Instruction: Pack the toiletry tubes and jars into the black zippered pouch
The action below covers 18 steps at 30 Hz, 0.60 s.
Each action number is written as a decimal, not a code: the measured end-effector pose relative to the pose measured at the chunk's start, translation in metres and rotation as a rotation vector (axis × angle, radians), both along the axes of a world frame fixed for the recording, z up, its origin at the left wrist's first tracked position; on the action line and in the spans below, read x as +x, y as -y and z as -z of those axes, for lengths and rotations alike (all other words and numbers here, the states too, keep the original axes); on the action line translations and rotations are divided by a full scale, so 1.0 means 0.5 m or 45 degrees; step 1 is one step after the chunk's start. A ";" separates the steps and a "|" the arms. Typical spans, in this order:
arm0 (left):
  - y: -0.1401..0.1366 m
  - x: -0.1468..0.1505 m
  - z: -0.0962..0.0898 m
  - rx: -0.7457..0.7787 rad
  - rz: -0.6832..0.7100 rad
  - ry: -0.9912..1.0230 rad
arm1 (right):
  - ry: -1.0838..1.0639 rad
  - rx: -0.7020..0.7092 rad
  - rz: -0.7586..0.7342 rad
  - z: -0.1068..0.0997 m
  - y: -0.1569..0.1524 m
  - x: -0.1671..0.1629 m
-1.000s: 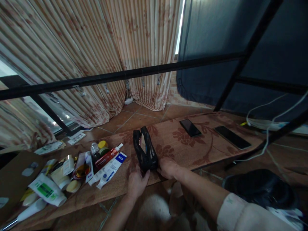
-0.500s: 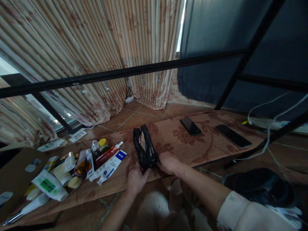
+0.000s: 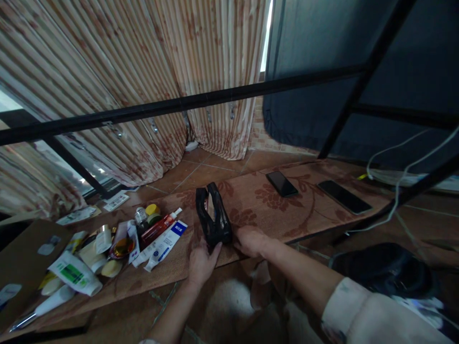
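A small black pouch (image 3: 214,217) with see-through mesh-like panels stands on the cloth-covered bench, its top parted lengthwise so that something pale and reddish shows inside. My left hand (image 3: 203,262) holds the near end of the pouch, thumb on its near side. At the near right corner, my right hand (image 3: 251,240) is closed with curled fingers against the pouch; its fingertips are partly hidden. Left of the pouch lie a white-and-blue tube (image 3: 167,246) and a red bottle (image 3: 159,228) with a white tip.
Several toiletries crowd the bench's left, among them a white-and-green tube (image 3: 76,273) and a yellow-lidded jar (image 3: 152,210). A cardboard box (image 3: 28,258) sits at the left edge. Two phones (image 3: 282,184) lie to the right. A dark metal rail (image 3: 215,97) crosses behind; a white cable (image 3: 396,200) hangs right.
The whole view has shifted slightly, so everything appears a little higher and further left. Both hands stay at the pouch, with no clear change in their hold.
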State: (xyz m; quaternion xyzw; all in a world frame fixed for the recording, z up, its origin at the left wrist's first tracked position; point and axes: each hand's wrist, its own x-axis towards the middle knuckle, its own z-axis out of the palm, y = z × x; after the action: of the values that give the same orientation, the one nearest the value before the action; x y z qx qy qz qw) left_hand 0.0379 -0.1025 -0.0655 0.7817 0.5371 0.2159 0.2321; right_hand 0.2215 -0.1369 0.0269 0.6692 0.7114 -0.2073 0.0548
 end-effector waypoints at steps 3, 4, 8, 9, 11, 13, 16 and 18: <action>-0.001 0.000 0.002 0.008 0.005 -0.008 | -0.006 0.003 -0.002 0.000 -0.004 0.001; -0.001 0.000 0.003 0.013 0.007 -0.011 | -0.006 0.003 0.004 -0.001 -0.005 0.000; -0.004 -0.001 0.005 0.028 0.024 -0.017 | -0.007 -0.010 0.021 -0.007 -0.008 -0.002; -0.004 -0.001 0.004 0.031 0.023 -0.020 | -0.008 -0.015 0.020 -0.007 -0.008 -0.002; -0.004 -0.001 0.004 0.025 0.018 -0.033 | -0.009 -0.024 0.012 -0.006 -0.007 0.000; -0.003 -0.001 0.003 0.011 0.005 -0.053 | -0.006 -0.028 -0.001 -0.002 -0.005 0.002; -0.003 -0.002 0.007 -0.004 -0.004 -0.089 | 0.004 -0.031 -0.013 0.003 -0.004 0.006; -0.003 -0.003 0.010 -0.010 -0.007 -0.107 | 0.011 -0.035 -0.017 0.003 -0.004 0.006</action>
State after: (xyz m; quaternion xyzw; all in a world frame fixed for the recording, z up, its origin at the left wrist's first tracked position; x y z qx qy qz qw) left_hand 0.0363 -0.1008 -0.0704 0.7877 0.5492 0.1815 0.2120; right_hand 0.2245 -0.1349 0.0253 0.6646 0.7127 -0.2136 0.0683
